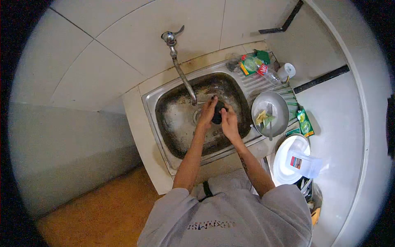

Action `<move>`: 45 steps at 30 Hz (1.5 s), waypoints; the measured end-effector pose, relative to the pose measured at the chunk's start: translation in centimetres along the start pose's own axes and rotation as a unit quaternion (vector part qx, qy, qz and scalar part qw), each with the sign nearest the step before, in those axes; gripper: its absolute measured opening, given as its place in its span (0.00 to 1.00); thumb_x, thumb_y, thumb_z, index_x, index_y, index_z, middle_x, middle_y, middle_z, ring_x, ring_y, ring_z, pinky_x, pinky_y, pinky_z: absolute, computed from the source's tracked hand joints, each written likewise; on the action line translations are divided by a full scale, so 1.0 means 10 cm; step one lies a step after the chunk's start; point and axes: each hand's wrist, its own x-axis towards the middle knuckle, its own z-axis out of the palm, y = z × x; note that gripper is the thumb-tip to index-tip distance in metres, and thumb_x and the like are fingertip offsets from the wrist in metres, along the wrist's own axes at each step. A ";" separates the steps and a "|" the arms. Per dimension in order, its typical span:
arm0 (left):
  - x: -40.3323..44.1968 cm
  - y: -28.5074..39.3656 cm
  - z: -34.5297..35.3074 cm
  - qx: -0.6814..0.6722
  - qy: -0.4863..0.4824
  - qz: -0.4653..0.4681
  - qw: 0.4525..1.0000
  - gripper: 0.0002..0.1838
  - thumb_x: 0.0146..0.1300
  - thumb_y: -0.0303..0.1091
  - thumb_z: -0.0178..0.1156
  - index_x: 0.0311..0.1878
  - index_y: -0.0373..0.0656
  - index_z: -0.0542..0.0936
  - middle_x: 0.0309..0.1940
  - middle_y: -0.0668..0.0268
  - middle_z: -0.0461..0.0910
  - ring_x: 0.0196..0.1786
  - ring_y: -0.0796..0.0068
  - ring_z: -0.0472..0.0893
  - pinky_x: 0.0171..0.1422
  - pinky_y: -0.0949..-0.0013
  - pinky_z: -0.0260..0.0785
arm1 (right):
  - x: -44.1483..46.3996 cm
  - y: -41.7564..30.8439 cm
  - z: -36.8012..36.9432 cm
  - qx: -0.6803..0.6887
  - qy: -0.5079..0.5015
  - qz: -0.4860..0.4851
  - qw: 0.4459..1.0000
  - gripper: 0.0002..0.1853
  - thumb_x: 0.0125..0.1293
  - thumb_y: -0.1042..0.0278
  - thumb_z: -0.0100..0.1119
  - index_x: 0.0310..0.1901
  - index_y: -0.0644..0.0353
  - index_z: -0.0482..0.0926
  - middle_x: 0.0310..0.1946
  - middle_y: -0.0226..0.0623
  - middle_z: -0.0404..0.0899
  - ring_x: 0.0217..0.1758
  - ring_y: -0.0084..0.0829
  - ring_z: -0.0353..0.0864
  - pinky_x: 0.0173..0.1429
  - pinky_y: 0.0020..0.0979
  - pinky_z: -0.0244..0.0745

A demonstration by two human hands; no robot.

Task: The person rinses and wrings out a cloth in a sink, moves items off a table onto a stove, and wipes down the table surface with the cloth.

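Over the metal sink, I hold a small black object between my two hands; its kind is too dark to make out. My left hand presses against its left side with the fingers close together. From the right, my right hand grips the same object, thumb on its near face and fingers partly hidden. The faucet has its spout end just left of my left hand, and no flowing water shows. Dark stains and grime cover the basin walls.
On the drainboard right of the basin are a pan with a fork and yellow-green scraps, a plastic bottle, a white cup and green packets. A white plate and clear container sit nearer me.
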 end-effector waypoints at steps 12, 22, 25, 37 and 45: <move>0.21 -0.43 0.02 0.361 0.182 0.182 0.896 0.27 0.78 0.48 0.41 0.38 0.31 0.77 0.29 0.44 0.75 0.40 0.46 0.76 0.47 0.51 0.64 | 0.17 -0.06 0.17 0.350 0.044 0.282 0.892 0.24 0.74 0.49 0.51 0.61 0.57 0.72 0.57 0.37 0.77 0.58 0.33 0.76 0.60 0.36 0.71; 0.10 -0.18 0.00 0.250 0.071 0.294 0.920 0.21 0.76 0.47 0.47 0.57 0.38 0.70 0.52 0.52 0.72 0.53 0.54 0.74 0.61 0.54 0.64 | 0.52 0.60 0.23 -0.055 0.085 -0.001 0.995 0.11 0.65 0.73 0.56 0.46 0.71 0.77 0.37 0.48 0.84 0.36 0.45 0.84 0.36 0.42 0.75; -0.02 -0.06 0.00 0.112 0.045 0.029 0.992 0.21 0.74 0.47 0.50 0.54 0.37 0.73 0.51 0.56 0.74 0.54 0.59 0.74 0.62 0.58 0.63 | 0.47 0.59 0.30 -0.264 0.166 -0.131 0.941 0.16 0.64 0.69 0.56 0.46 0.76 0.78 0.35 0.59 0.83 0.34 0.56 0.82 0.38 0.46 0.74; 0.86 -0.85 -0.38 0.273 0.178 -0.018 0.945 0.27 0.75 0.53 0.46 0.45 0.34 0.80 0.34 0.51 0.79 0.37 0.55 0.77 0.42 0.55 0.68 | 0.36 0.69 0.43 -0.179 0.087 -0.044 0.979 0.29 0.73 0.49 0.52 0.67 0.61 0.68 0.68 0.58 0.65 0.68 0.52 0.67 0.64 0.44 0.64; 0.75 -0.72 -0.17 0.328 0.349 0.106 0.871 0.38 0.74 0.63 0.38 0.45 0.30 0.79 0.44 0.41 0.79 0.48 0.43 0.77 0.53 0.46 0.64 | 0.19 0.06 0.25 0.217 0.021 0.289 0.932 0.35 0.73 0.50 0.55 0.73 0.59 0.59 0.74 0.45 0.57 0.76 0.39 0.56 0.73 0.36 0.55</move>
